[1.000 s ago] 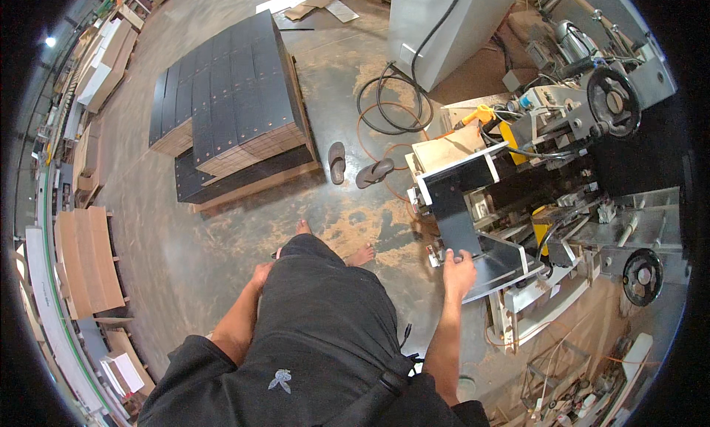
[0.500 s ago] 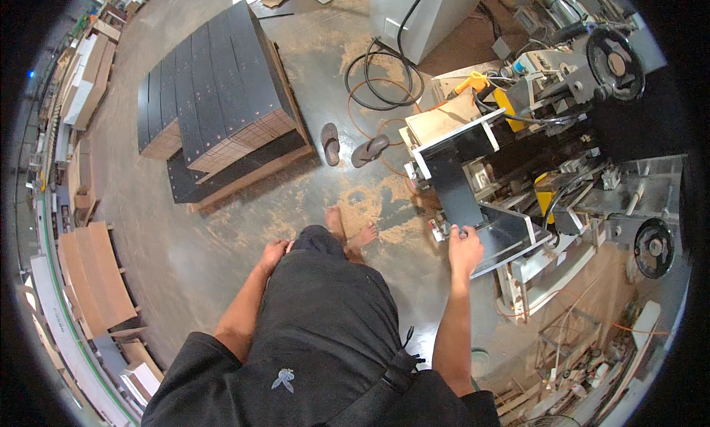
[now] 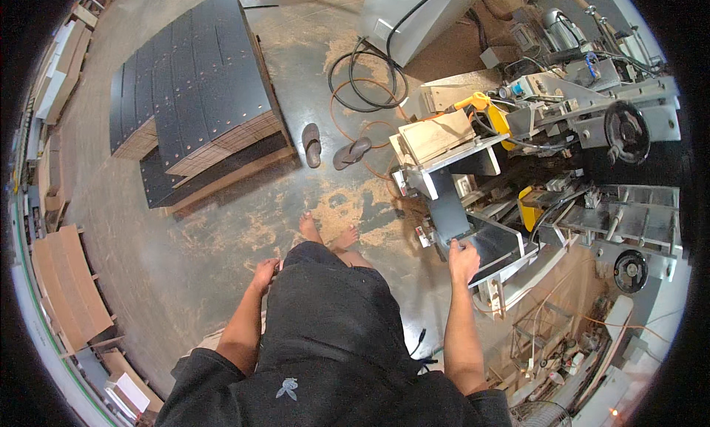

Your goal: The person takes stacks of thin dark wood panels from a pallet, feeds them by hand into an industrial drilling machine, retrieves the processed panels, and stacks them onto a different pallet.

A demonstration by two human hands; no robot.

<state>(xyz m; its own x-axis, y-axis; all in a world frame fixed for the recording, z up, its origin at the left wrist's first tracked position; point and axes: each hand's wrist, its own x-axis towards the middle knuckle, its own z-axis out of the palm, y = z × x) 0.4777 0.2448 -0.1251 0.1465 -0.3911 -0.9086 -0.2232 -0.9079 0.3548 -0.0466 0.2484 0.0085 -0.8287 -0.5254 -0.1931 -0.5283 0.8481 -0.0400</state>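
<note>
- Nearest is a black shirt point(image 3: 347, 401) with a pale animal-like emblem point(image 3: 286, 388), above black shorts point(image 3: 333, 308). No wording is legible on either.
- The left hand point(image 3: 266, 273) hangs beside the left thigh, its fingers loosely curled; whether they hold anything, I cannot tell.
- To the right, the right hand point(image 3: 464, 263) is at the near end of a dark panel point(image 3: 447, 205). Its fingers are partly bent over that end; I cannot tell whether they grip it or only rest there.
- The panel lies along the left side of a machine point(image 3: 599, 238), running between 2 pale-edged supports.
- Just changed: the left foot point(image 3: 308, 225) has come in nearer the right foot point(image 3: 347, 237), while the right hand stays by the panel. That suggests a settled stance beside the machine.
- Farther on lie 2 brown sandals point(image 3: 351, 154), apart from the feet.
- Beyond them, to the left, stands a big stack of dark panels point(image 3: 192, 79); far right of it is a grey cabinet point(image 3: 403, 16). I can read no labels here.
</note>
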